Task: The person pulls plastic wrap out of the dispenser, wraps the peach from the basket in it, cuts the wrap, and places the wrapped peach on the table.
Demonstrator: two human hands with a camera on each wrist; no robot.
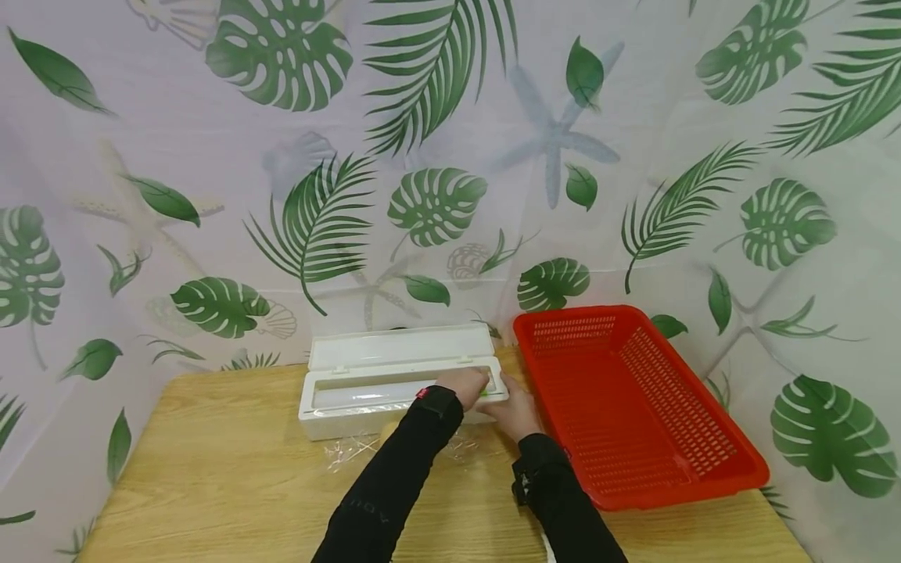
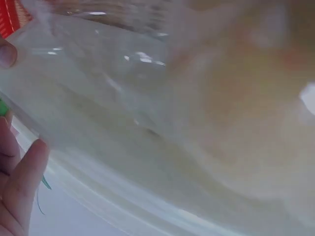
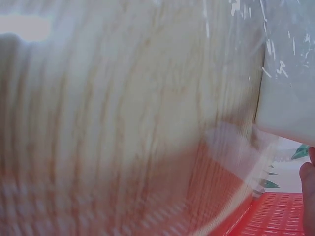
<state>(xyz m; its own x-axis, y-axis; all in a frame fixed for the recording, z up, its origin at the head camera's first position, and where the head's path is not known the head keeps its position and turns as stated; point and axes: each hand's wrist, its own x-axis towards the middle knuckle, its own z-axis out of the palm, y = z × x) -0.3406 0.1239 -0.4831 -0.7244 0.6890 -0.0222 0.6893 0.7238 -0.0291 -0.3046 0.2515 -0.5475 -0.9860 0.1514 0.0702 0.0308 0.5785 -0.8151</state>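
Observation:
A long white cling film dispenser box (image 1: pixel 331 428) stands on the wooden table with its lid (image 1: pixel 401 346) raised at the back. The roll of film (image 1: pixel 366 395) lies inside it. Clear cling film (image 1: pixel 352 449) hangs crumpled over the front onto the table. My left hand (image 1: pixel 461 383) is curled over the front rim near the right end, fingers at a small green slide cutter (image 1: pixel 484 392) that they mostly cover. My right hand (image 1: pixel 517 410) grips the right end of the box, thumb at the front. Film blurs much of both wrist views.
A red plastic basket (image 1: pixel 587 485) stands just right of my right hand, its rim close to the sleeve. Something pale yellow (image 1: pixel 389 430) shows beside my left sleeve, mostly hidden. A leaf-patterned cloth (image 1: pixel 436 297) hangs behind the wooden table (image 1: pixel 211 469).

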